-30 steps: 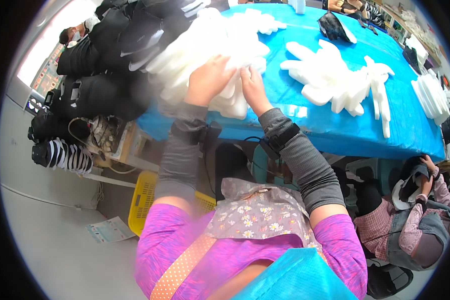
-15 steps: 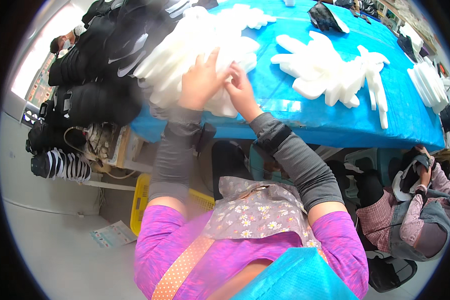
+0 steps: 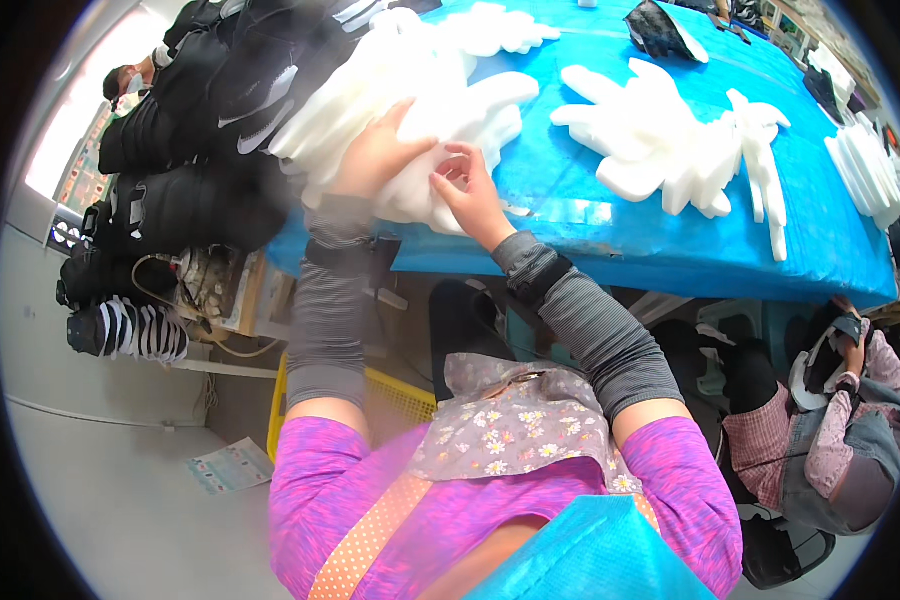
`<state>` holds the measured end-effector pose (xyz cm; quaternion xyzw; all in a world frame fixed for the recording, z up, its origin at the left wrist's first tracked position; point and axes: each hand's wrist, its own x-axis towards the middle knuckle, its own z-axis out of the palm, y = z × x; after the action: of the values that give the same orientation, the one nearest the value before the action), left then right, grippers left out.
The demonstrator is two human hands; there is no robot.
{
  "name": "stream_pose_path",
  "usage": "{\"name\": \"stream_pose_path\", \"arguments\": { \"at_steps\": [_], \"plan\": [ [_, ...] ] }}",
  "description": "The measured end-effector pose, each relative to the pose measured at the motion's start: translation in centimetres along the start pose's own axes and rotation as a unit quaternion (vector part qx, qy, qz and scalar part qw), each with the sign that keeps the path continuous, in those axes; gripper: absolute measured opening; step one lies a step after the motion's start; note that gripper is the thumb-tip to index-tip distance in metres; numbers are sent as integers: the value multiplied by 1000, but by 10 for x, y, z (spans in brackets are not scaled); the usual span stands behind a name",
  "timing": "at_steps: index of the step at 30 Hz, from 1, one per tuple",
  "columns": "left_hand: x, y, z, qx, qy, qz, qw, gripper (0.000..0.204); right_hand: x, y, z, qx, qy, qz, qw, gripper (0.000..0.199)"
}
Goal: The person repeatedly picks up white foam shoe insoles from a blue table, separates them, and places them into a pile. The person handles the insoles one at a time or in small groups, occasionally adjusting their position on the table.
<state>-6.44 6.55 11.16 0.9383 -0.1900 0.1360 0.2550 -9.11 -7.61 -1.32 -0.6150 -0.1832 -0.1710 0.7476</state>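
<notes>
A heap of white foam pieces [image 3: 490, 110] lies in front of me on the blue-covered table [image 3: 560, 225]. My left hand [image 3: 375, 160] rests against the heap's near side, its thumb stretched out to the right and its fingers extended; glare and blur soften their outline. Just right of it, my right hand [image 3: 473, 200] is close against the foam, fingers loosely bent and apart. Nothing shows in its grasp. Both forearms wear grey striped sleeves.
More white foam pieces [image 3: 660, 140] lie right of the heap, with another stack [image 3: 863, 170] at the far right. Black shoe-like items [image 3: 185, 130] are piled at the left. A yellow basket [image 3: 395, 400] stands below the table. A co-worker [image 3: 820, 420] sits at the right.
My left hand has shifted slightly left and down along the heap. The right hand has come away from the left one, its fingers now more curled and lower.
</notes>
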Motion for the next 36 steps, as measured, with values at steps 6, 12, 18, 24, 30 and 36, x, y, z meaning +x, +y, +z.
{"name": "stream_pose_path", "arguments": {
  "at_steps": [6,12,18,24,30,36],
  "plan": [
    [6,-3,-12,0,-87,21,996,95,-8,30,-16,9,134,-13,991,35],
    [23,-8,-22,-129,-99,4,987,96,0,68,20,-423,20,-197,884,54],
    [13,22,-7,286,-112,38,951,94,-1,34,-24,15,-159,139,977,50],
    [4,69,-8,451,140,119,873,76,-45,-16,-66,130,16,144,981,21],
    [-17,85,63,446,59,158,879,84,-69,-75,-81,62,35,33,997,15],
    [14,15,32,401,28,79,912,94,-79,-135,-156,-155,69,-216,962,11]
  ]
}}
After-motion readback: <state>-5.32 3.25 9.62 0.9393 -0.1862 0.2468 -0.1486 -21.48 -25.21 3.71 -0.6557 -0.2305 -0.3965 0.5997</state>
